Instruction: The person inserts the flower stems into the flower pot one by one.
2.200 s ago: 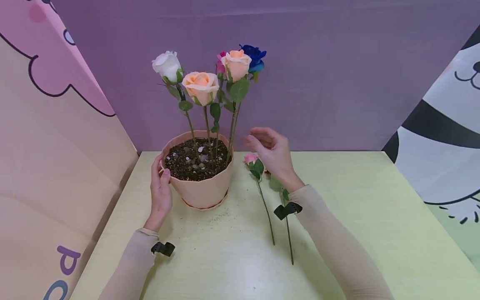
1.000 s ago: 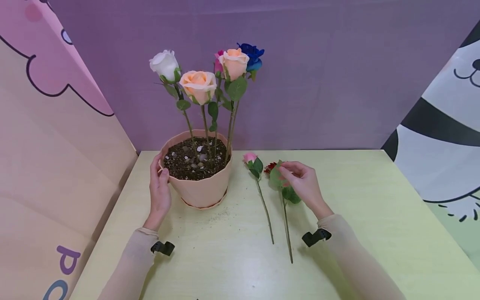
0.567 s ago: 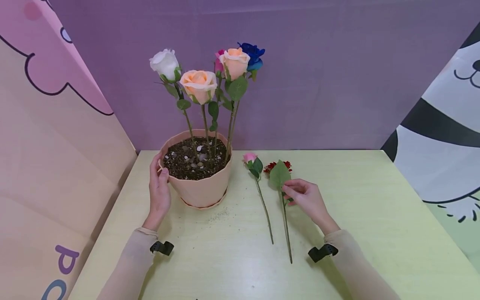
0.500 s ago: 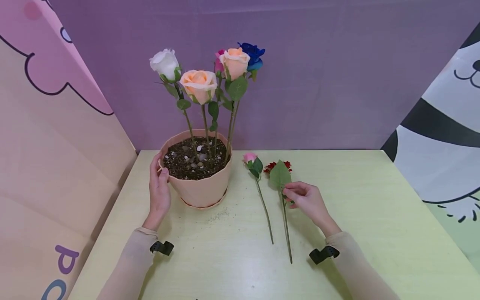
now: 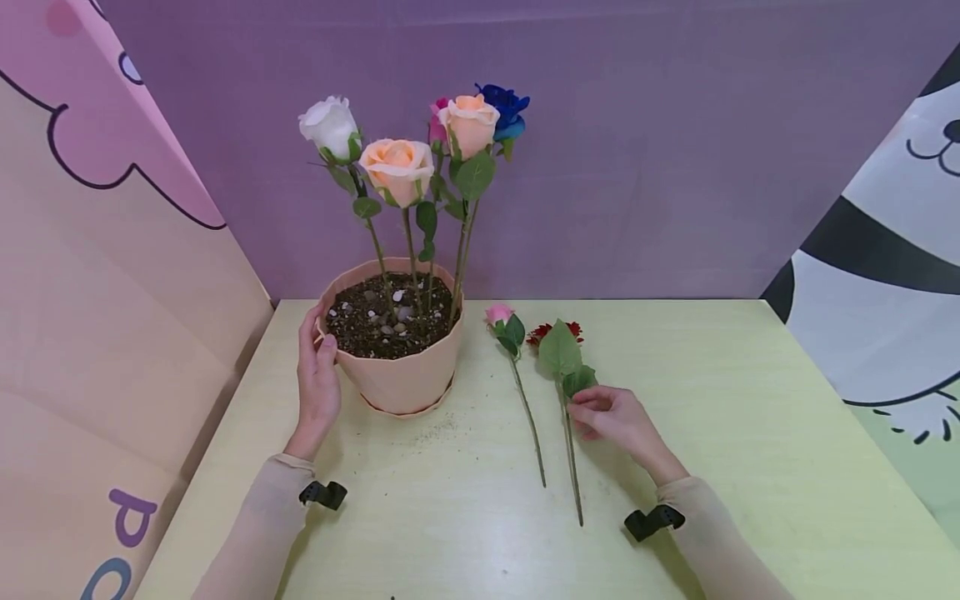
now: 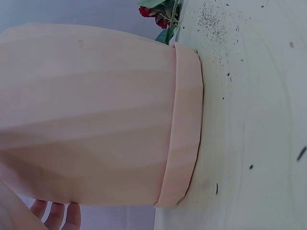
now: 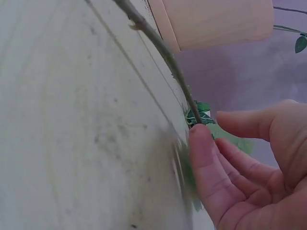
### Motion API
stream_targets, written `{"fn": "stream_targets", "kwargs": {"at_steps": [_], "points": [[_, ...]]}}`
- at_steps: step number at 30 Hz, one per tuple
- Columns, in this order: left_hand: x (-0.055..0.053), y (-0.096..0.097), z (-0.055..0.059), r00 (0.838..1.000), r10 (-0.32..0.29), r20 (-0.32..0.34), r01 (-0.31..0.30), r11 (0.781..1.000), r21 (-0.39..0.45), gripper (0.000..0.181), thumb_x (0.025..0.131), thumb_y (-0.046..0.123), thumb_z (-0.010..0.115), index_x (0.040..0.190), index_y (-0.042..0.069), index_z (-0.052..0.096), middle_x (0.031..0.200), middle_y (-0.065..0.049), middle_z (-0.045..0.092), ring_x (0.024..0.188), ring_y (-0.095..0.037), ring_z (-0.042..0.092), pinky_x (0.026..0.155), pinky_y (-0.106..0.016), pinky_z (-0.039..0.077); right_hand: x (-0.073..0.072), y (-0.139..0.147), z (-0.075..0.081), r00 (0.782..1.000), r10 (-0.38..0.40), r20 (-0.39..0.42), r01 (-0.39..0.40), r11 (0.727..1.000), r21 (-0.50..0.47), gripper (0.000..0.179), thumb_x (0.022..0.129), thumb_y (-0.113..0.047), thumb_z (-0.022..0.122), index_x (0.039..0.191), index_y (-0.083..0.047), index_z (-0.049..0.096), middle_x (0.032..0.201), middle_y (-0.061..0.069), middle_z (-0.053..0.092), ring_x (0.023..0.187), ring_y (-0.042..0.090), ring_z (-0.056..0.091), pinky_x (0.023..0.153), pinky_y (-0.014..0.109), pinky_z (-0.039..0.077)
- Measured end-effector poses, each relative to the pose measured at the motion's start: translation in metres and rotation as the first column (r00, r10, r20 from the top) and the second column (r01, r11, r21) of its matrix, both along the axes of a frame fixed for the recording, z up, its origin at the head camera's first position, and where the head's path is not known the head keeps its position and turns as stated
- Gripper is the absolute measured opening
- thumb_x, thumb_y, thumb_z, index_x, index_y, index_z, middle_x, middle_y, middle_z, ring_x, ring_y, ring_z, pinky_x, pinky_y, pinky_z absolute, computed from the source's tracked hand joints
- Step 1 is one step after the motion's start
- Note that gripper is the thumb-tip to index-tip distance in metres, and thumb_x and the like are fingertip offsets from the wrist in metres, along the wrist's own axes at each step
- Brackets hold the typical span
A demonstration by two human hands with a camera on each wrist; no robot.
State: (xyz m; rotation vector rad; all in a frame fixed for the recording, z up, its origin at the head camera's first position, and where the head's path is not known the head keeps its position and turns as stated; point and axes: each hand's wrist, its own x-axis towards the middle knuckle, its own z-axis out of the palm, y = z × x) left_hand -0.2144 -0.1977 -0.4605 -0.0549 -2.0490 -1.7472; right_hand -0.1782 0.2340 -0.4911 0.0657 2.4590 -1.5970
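Observation:
A peach flowerpot of dark soil and pebbles stands at the left, with several artificial roses planted upright in it. My left hand holds the pot's left side near the rim; in the left wrist view its fingers reach behind the pot wall. A red flower with green leaves lies on the table, its bloom partly covered by a leaf. My right hand is at its stem, just below the leaves. In the right wrist view one fingertip touches the stem, and thumb and finger stand apart.
A pink rose lies between the pot and the red flower, its stem pointing toward me. Soil crumbs are scattered on the table. A purple backdrop rises behind, with printed panels on either side.
My right hand has come down from beside the planted stems to the red flower, then slid along it toward me below the lower leaf. My left hand has stayed on the pot.

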Motion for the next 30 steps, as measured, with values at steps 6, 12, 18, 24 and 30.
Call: {"fn": "stream_targets", "kwargs": {"at_steps": [6,12,18,24,30], "points": [[0.0,0.0004,-0.0006,1.0,0.0,-0.019,0.0,1.0,0.009,0.056,0.11,0.02,0.034,0.165,0.016,0.034,0.167,-0.008,0.039,0.127,-0.021,0.042,0.098,-0.028,0.037,-0.0011,-0.0036,-0.0051,0.998,-0.016,0.062,0.017,1.0,-0.011,0.039,0.098,-0.017,0.076,0.125,0.009,0.066,0.108,0.019,0.08,0.081,0.016,0.076,0.074,0.035,0.064],[-0.0019,-0.0004,-0.0037,0.999,-0.003,-0.05,0.004,1.0,0.02,0.056,0.108,0.023,0.036,0.164,0.016,0.036,0.165,-0.009,0.04,0.125,-0.022,0.043,0.097,-0.028,0.037,-0.0013,-0.0055,-0.006,0.998,-0.017,0.063,0.019,0.999,-0.028,0.041,0.097,-0.013,0.076,0.128,0.011,0.064,0.1,0.015,0.08,0.078,0.016,0.075,0.074,0.035,0.065],[0.0003,0.0002,-0.0011,1.0,-0.011,-0.017,0.011,1.0,0.009,0.056,0.11,0.022,0.034,0.165,0.018,0.033,0.167,-0.007,0.038,0.129,-0.024,0.041,0.101,-0.032,0.036,0.0006,-0.0046,-0.0056,0.997,-0.027,0.071,0.033,0.995,-0.09,0.043,0.096,-0.009,0.076,0.13,0.012,0.062,0.1,0.015,0.08,0.075,0.014,0.074,0.073,0.032,0.064],[-0.0005,-0.0008,-0.002,1.0,-0.01,0.004,0.01,1.0,0.012,0.055,0.111,0.018,0.033,0.166,0.021,0.033,0.167,-0.005,0.038,0.127,-0.018,0.041,0.101,-0.03,0.036,0.0008,-0.0009,-0.0066,0.998,-0.03,0.048,0.034,0.994,-0.103,0.046,0.098,-0.012,0.076,0.135,0.011,0.06,0.108,0.02,0.08,0.078,0.012,0.074,0.074,0.029,0.063],[-0.0004,-0.001,-0.0011,1.0,-0.012,-0.002,0.012,1.0,0.001,0.056,0.111,0.019,0.032,0.167,0.021,0.031,0.165,-0.007,0.039,0.124,-0.016,0.042,0.1,-0.03,0.037,-0.0002,0.0028,-0.0008,0.998,-0.05,0.044,0.055,0.99,-0.13,0.047,0.1,-0.014,0.074,0.139,0.009,0.059,0.118,0.023,0.078,0.085,0.013,0.076,0.08,0.031,0.064]]}}
